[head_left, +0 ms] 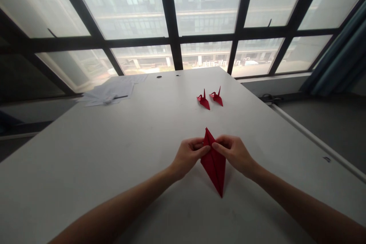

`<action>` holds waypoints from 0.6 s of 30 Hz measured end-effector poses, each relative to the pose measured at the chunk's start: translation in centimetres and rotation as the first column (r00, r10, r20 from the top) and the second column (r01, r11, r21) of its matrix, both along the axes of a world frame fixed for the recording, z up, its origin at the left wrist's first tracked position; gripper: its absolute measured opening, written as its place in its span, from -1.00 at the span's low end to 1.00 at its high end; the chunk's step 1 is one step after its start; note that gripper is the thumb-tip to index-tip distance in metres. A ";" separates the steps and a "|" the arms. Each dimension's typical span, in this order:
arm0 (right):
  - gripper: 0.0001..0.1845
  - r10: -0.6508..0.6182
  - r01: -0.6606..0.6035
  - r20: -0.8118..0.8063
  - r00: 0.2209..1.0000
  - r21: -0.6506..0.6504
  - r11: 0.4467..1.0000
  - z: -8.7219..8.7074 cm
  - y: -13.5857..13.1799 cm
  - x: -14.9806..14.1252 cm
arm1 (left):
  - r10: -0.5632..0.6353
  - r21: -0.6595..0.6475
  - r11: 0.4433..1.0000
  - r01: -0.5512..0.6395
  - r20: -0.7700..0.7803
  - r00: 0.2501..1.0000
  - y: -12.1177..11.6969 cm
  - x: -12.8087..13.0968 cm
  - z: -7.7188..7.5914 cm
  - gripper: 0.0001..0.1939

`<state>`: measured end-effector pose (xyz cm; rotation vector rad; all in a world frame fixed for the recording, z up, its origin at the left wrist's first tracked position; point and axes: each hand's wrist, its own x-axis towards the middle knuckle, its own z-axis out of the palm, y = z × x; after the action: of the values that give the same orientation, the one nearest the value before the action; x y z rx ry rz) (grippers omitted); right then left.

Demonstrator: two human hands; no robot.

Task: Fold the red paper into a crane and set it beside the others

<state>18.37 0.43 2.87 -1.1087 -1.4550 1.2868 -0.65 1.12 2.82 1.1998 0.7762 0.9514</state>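
Left hand [188,157] and right hand [236,154] pinching red folded paper [216,167], thumbs [202,151] on top, forearms [137,193] angled inward

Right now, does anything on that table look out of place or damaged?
White papers at the far left of the table look untidy: they overlap unevenly, with a thin dark object on top. I see no spill or damage; two red paper cranes sit beyond the folded red paper the left hand and right hand hold.
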 end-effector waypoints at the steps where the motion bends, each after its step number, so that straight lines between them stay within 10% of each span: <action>1: -0.63 -0.012 0.012 0.004 1.000 -0.001 1.000 -0.1 0.0 0.0 | -0.002 -0.004 1.000 0.002 -0.006 1.000 -0.2 0.1 0.1 -0.62; 18: -0.69 0.047 -0.050 0.048 0.998 0.051 0.997 0.0 -0.9 -0.7 | 0.063 0.070 0.996 -0.057 -0.082 0.995 -0.4 0.1 -0.2 -0.65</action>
<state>17.69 -0.48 2.91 -1.0815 -1.5503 1.2566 -0.59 0.72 2.57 1.2884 0.8569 0.9882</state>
